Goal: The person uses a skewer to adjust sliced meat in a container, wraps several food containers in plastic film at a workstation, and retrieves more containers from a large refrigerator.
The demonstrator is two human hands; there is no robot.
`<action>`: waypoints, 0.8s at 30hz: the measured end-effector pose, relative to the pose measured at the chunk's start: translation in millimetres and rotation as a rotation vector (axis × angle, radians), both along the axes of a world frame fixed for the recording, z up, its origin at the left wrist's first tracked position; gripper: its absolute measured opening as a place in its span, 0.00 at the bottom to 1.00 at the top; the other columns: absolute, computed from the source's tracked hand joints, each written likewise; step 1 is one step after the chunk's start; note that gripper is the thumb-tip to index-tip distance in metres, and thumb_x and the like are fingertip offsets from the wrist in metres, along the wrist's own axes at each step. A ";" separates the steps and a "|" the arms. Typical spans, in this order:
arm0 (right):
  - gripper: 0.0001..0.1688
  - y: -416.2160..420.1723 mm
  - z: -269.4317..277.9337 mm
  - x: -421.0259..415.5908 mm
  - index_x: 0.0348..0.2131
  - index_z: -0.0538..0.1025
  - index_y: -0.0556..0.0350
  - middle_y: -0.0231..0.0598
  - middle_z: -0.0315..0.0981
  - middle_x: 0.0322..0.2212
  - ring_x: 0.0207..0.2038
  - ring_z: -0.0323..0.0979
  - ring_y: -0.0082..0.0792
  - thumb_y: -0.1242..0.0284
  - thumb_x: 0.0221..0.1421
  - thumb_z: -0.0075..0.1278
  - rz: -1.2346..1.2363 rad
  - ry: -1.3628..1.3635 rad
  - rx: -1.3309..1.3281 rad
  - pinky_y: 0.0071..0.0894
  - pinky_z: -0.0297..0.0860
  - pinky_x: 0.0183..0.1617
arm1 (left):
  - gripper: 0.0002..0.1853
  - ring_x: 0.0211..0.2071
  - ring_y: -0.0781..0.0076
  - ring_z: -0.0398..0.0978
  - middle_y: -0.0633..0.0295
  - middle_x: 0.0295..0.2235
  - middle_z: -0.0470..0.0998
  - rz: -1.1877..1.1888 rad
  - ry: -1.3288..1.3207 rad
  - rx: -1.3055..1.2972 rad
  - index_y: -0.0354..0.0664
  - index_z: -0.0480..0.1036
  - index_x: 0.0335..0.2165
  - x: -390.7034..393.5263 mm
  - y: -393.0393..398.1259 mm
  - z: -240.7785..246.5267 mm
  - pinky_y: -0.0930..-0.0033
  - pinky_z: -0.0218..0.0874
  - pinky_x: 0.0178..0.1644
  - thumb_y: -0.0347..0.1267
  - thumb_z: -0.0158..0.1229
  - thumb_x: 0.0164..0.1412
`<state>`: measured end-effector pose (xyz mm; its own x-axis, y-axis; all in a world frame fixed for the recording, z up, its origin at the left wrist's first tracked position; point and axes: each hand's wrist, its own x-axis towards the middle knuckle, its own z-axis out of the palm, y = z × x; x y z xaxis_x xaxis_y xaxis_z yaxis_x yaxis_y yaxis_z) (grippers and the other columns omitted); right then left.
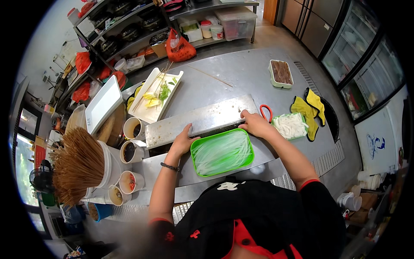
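A long stainless-steel cover [200, 119] lies slantwise across the metal table, with a dark gap under its near edge. My left hand [183, 142] grips that near edge, fingers over the top and thumb in front, close to a green tray's rim. Farther right, my right hand [257, 124] pinches the same edge near the cover's right end. Directly before me stands the green plastic tray [223, 152], filled with translucent noodle-like strands. Just beyond my right hand lies a red scissors handle [266, 111]. A small green container of white strips [290, 127] sits beside my right forearm.
Left stand paper cups of sauces [132, 151] and a white bucket of bamboo skewers [108, 162]. A white tray [174, 81] holds greens and skewers. One skewer [210, 76] lies on the table [226, 61]. Rightward are brown strips [280, 72] in a container and yellow gloves [305, 111].
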<state>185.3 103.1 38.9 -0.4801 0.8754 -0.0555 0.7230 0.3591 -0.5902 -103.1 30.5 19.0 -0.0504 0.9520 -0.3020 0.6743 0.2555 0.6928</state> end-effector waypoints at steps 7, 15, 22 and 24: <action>0.04 15.4 -26.3 0.9 0.23 0.71 0.62 0.35 0.70 0.16 0.19 0.68 0.22 0.79 0.41 0.51 -0.133 0.395 -0.263 0.24 0.62 0.22 | 0.12 0.21 0.75 0.73 0.59 0.19 0.75 0.179 -0.133 0.190 0.35 0.71 0.35 3.6 -2.4 -8.9 0.75 0.63 0.27 0.31 0.54 0.51; 0.07 45.9 39.7 -36.6 0.26 0.66 0.59 0.31 0.65 0.17 0.18 0.60 0.21 0.72 0.51 0.42 -0.076 0.704 -0.037 0.24 0.60 0.21 | 0.08 0.14 0.85 0.58 0.69 0.17 0.63 0.343 -0.278 0.661 0.38 0.63 0.28 -17.5 38.7 35.0 0.83 0.51 0.16 0.32 0.43 0.60; 0.07 40.3 34.5 -37.7 0.28 0.64 0.59 0.36 0.67 0.19 0.20 0.62 0.26 0.72 0.52 0.39 0.015 0.637 -0.045 0.26 0.62 0.26 | 0.09 0.17 0.79 0.63 0.64 0.19 0.66 0.321 -0.235 0.629 0.39 0.63 0.28 -14.8 25.4 24.3 0.77 0.56 0.21 0.34 0.42 0.60; 0.08 31.2 20.7 -35.5 0.29 0.64 0.59 0.39 0.69 0.21 0.23 0.65 0.31 0.71 0.52 0.39 0.131 0.360 -0.097 0.28 0.63 0.30 | 0.10 0.20 0.67 0.68 0.56 0.21 0.70 0.175 -0.107 0.463 0.36 0.63 0.29 -9.8 13.4 4.3 0.70 0.59 0.26 0.33 0.41 0.59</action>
